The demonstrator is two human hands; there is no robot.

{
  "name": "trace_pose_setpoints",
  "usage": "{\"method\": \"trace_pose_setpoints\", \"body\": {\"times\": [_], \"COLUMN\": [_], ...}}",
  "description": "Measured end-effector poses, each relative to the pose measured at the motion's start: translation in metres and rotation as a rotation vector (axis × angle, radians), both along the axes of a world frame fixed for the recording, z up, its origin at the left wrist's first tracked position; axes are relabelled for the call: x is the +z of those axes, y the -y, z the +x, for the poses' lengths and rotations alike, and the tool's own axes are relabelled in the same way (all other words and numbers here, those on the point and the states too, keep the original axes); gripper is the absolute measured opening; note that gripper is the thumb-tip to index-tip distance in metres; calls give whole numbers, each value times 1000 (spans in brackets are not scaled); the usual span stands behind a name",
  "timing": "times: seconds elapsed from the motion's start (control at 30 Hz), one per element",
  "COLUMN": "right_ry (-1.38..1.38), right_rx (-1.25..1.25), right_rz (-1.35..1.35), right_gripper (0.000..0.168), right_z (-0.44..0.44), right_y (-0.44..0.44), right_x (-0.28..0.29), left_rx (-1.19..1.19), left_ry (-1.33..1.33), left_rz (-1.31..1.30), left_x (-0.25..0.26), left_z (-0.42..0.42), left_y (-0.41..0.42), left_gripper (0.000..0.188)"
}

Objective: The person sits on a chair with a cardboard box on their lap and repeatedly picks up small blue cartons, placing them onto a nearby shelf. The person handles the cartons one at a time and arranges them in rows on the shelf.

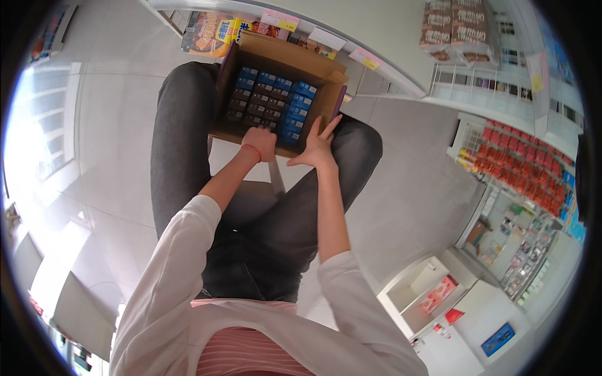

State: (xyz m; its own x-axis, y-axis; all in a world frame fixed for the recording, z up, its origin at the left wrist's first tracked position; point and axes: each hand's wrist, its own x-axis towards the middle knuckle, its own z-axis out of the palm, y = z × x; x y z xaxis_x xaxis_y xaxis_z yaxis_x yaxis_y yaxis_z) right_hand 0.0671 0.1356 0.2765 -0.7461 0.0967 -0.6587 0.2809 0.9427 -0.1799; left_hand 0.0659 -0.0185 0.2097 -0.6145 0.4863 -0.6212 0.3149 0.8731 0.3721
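An open cardboard carton (282, 51) sits between my knees, its flaps folded up. Rows of small dark brown boxes (254, 109) fill its left and middle, with small blue boxes (297, 113) along the right and far side. My left hand (260, 141), a red band at the wrist, is bent over the near wall beside the nearest brown boxes. Its fingertips are hidden, so whether they hold a box does not show. My right hand (320, 145) lies against the carton's near right corner, fingers spread along the right wall and thumb towards the near side.
Beyond the carton runs a low shop shelf (310, 33) with price tags and packaged food (207, 33). Shrink-wrapped cartons (458, 28) stand at upper right. Red packets (522, 164) hang in a rack at right. A white cabinet (418, 291) stands at lower right on the grey floor (400, 188).
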Motion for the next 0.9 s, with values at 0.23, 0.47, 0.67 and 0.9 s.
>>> {"method": "trace_pose_setpoints", "body": {"times": [0.23,0.47,0.67,0.9], "right_ry": [13,-101,-58,-27], "right_rx": [41,56,19,1], "right_rz": [-39,-99,-105,-104], "right_gripper": [116,109,107,107], "right_z": [0,6,6,4], "right_y": [-31,-40,-43,-45], "right_x": [-18,-21,-25,-24], "left_rx": [-35,64,516,201], "left_ry": [23,428,859,582], "left_rz": [-16,205,307,168], "left_x": [-6,-16,-22,-105], "left_z": [-3,-21,-57,-46], "left_y": [-4,0,-14,-44], "left_gripper": [35,64,77,78]}}
